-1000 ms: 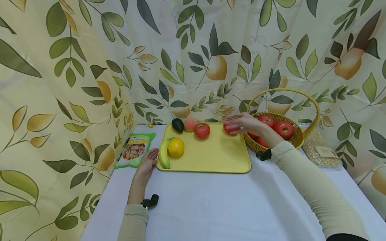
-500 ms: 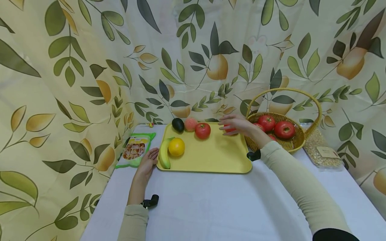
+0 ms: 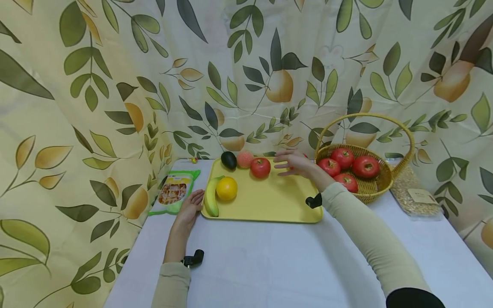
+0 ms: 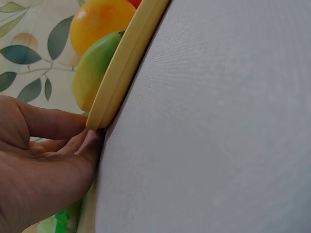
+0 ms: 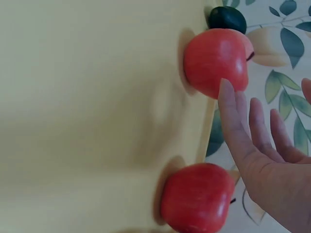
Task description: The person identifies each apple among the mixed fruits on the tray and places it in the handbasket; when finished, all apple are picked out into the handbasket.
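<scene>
L grip [image 3: 189,208] pinched left rim of yellow tray [image 3: 265,203]; it lay flat on desk [image 3: 239,261], long axis L–R. R grip [image 3: 298,164] hung above, fingers spread (nr red apple [image 3: 260,168], stem up).

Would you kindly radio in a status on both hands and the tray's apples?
Left hand holding edge of tray. Right hand open, empty, over tray. Two apples on tray, one mostly hidden behind right hand in head view.
</scene>
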A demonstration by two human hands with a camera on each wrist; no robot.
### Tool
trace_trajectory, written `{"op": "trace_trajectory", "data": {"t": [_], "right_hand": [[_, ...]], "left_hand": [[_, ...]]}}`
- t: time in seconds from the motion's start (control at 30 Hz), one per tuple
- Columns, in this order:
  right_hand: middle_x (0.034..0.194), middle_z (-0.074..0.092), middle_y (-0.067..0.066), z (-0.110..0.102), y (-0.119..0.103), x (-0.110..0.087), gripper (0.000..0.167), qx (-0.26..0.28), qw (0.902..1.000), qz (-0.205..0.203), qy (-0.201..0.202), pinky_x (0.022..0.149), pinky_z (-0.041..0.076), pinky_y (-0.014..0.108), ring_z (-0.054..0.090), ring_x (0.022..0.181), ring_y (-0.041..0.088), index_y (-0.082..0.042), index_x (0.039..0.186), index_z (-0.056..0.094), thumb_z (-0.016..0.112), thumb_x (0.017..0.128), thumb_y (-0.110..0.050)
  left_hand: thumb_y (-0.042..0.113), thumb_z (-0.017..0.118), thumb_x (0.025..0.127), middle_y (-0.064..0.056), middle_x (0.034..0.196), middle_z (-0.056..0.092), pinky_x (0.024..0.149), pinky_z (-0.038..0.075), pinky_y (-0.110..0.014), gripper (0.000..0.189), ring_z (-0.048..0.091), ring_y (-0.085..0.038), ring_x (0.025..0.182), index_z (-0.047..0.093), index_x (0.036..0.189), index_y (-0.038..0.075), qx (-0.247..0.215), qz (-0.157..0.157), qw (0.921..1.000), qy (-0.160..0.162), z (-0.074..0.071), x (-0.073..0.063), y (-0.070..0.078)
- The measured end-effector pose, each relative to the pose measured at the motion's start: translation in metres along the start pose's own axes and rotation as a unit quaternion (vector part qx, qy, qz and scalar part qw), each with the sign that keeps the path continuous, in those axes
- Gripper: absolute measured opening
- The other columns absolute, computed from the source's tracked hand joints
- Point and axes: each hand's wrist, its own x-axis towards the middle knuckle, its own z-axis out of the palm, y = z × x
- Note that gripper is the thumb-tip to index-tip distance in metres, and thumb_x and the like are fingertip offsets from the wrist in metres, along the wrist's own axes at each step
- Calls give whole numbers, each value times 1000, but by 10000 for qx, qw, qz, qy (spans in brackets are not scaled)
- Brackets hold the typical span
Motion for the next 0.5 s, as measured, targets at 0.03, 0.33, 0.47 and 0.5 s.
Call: {"op": "trace_trajectory", "data": {"t": [0.03,0.33,0.47,0.5], "right_hand": [[162,35,24,1,1,1,53,16,10000,1,-8,112,43,65,38,147,49,4,154,36,55,108,-16],[164,34,23,12,13,15,55,203,9996,80,158,114,40,66,35,148,51,6,155,34,53,107,-13],[163,36,21,14,20,20,52,266,9992,107,293,114,40,66,38,146,51,7,152,39,53,106,-14],[162,37,22,14,23,21,52,280,9991,106,309,114,40,66,39,145,51,7,152,41,54,106,-14]], "left_hand": [[-29,34,88,-26,165,30,128,24,-42,75,27,-36,155,28,159,-7,2,-6,10000,6,0,0,0],[-28,34,89,-26,165,29,129,23,-43,75,27,-36,155,27,160,-6,89,13,10000,18,-2,-1,-2],[-28,35,90,-26,165,29,129,24,-43,74,27,-36,156,27,160,-6,82,9,10000,-2,0,-2,-1],[-28,35,90,-25,165,29,129,24,-43,73,27,-36,156,27,160,-6,70,-4,10000,11,1,-2,-1]]}}
